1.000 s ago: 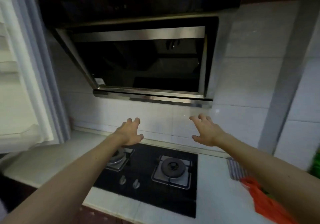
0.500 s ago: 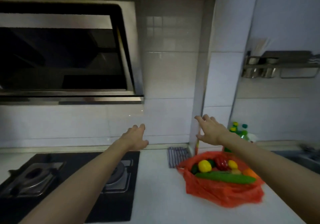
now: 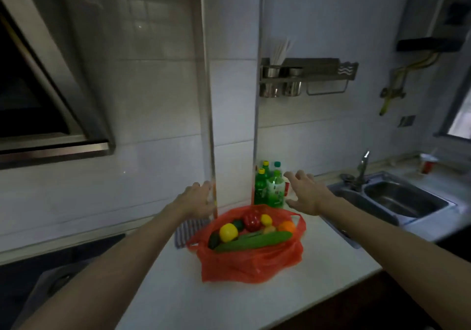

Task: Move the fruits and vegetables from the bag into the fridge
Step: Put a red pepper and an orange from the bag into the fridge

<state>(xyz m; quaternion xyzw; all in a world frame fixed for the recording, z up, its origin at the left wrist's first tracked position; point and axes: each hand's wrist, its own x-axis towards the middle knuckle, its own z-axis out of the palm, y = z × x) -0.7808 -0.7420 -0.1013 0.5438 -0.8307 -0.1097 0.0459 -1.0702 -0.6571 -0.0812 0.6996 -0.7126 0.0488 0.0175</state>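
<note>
Orange-red plastic bag (image 3: 251,263) sits open on the white counter (image 3: 229,304), just in front of the tiled pillar, its mouth facing up. A cucumber (image 3: 254,241) lies across the top, its long axis running from lower left to upper right, with a lemon (image 3: 228,232), a red pepper (image 3: 251,221) and an orange (image 3: 286,227) around it. Both arms reach forward past the bag. The left hand (image 3: 196,201) hovers palm-down beyond its left side and the right hand (image 3: 307,193) beside the green bottles (image 3: 274,192), both with fingers apart and holding nothing

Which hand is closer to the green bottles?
The right hand. It hovers just beside the green bottles, on their right; the left hand is farther away, at the tiled pillar's left edge.
</note>
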